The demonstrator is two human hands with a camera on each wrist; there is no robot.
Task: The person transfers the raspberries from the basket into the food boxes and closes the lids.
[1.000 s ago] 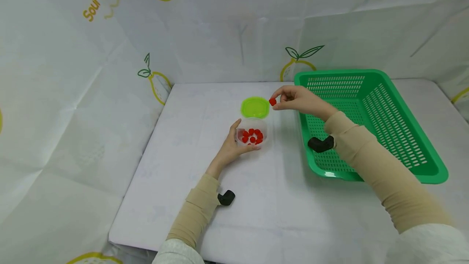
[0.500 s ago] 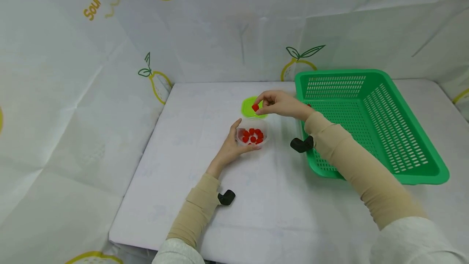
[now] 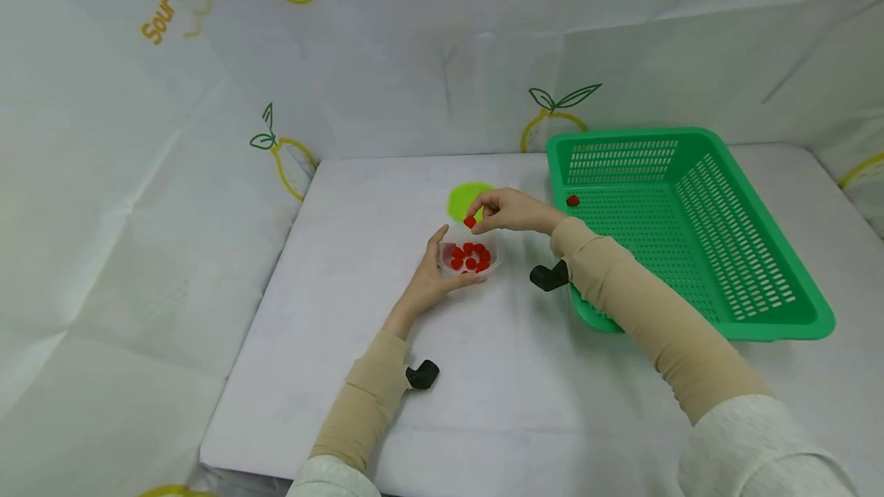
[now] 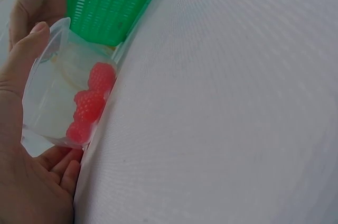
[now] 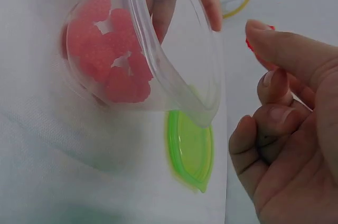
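My left hand [image 3: 430, 280] holds a clear plastic tub [image 5: 158, 89] on the white table, its thumb and fingers spread around the sides. Several raspberries [image 4: 90, 105] lie on the bottom of the tub. Above the tub's far rim, my right hand [image 3: 514, 211] pinches one raspberry [image 3: 470, 221] between thumb and forefinger. In the right wrist view the right thumb mostly hides that raspberry. A yellow-green lid [image 5: 191, 150] lies flat behind the tub, partly covered by the right hand in the head view.
On the right stands a large green plastic basket [image 3: 766, 221] with slotted sides. A single raspberry [image 3: 573, 200] lies inside near its left wall. The right forearm [image 3: 642, 313] crosses over the basket's near left corner. A lemon-printed sheet [image 3: 387, 60] hangs behind the table.
My right hand has moved left from beside the basket, over the lid, to above the tub, still pinching the raspberry. The raspberry in the basket has come into sight. The left hand stays at the tub.
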